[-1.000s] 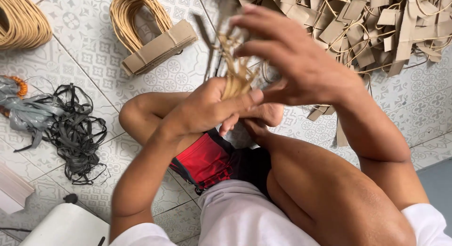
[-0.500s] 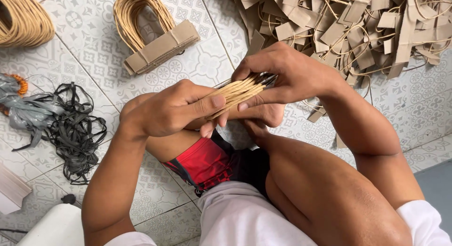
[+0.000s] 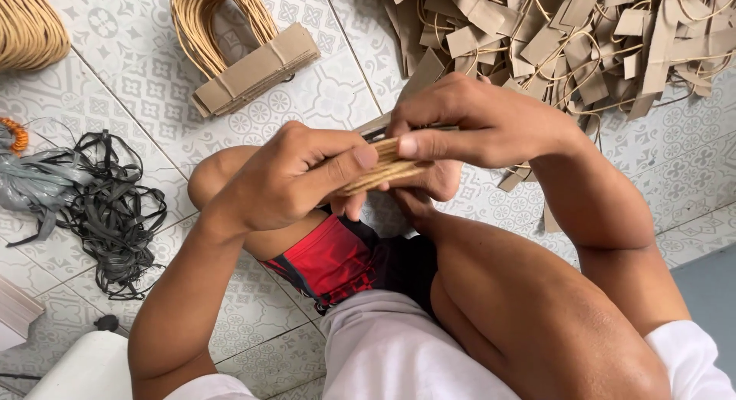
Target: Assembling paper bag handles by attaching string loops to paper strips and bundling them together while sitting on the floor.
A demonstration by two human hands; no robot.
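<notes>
1. Centrally in the frame, the left hand (image 3: 295, 178) and the right hand (image 3: 475, 128) meet over the person's folded legs, both clamped on a small bundle of tan paper-cord handles (image 3: 387, 168).
2. The left hand's thumb and fingers pinch the near end of the bundle, while the right hand's fingers close over the far end from above; this two-ended grip seems meant to keep the strips lined up flat against each other.
3. Holding the bundle above the lap keeps it clear of the loose heap of cardboard strips and cords (image 3: 583, 40) at the upper right of the frame.
4. A finished stack of looped handles (image 3: 241, 59) lies at upper centre on the patterned floor tiles (image 3: 115, 70), and a tangle of black strapping (image 3: 107, 208) sits at the left.
5. Compared with half a second ago, the bundle looks more squared and level, the right hand has slid further over its end, and the view has drawn slightly nearer to the hands.
</notes>
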